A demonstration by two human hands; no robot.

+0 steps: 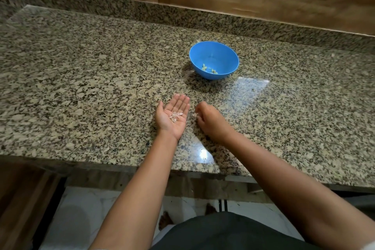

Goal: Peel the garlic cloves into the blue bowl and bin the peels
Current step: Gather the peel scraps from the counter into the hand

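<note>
Several pale peeled garlic cloves [209,69] lie in the round, smooth blue bowl [223,55] on the speckled, polished granite counter [81,79], while nearer the edge the left hand [167,123] lies flat, palm up, cradling papery peels [176,116], and the right hand [209,121] just beside it pinches a pale scrap [195,115] with curled fingers

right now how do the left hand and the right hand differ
The left hand lies palm up, fingers straight, with garlic peels loose on it; the right hand is palm down, fingers curled, pinching a peel scrap. Both are low over the counter, nearer than the blue bowl.
</note>
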